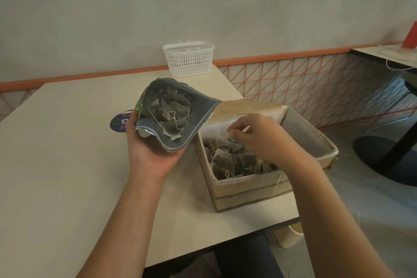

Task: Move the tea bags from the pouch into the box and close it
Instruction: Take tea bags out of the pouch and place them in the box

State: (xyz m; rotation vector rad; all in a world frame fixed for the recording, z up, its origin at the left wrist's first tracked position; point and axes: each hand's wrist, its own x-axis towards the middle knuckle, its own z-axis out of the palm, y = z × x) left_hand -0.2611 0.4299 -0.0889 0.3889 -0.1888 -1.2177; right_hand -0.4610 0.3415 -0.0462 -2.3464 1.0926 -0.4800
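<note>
My left hand [149, 149] grips a silver zip pouch [194, 124] from below, its mouth held wide and tilted toward me. Several pyramid tea bags [168, 108] with strings lie inside it. To its right stands an open beige box [248, 189] at the table's right edge, its lid [250, 107] folded back. More tea bags [230, 160] lie heaped in the box. My right hand [255, 135] hovers over the box, fingertips pinching a tea bag's string and small white tag [246, 128].
A white plastic basket [189, 57] stands at the table's far edge by the wall. A round purple sticker [117, 123] lies on the table [67, 142] behind my left hand. Another table with a red object [409, 35] is at far right.
</note>
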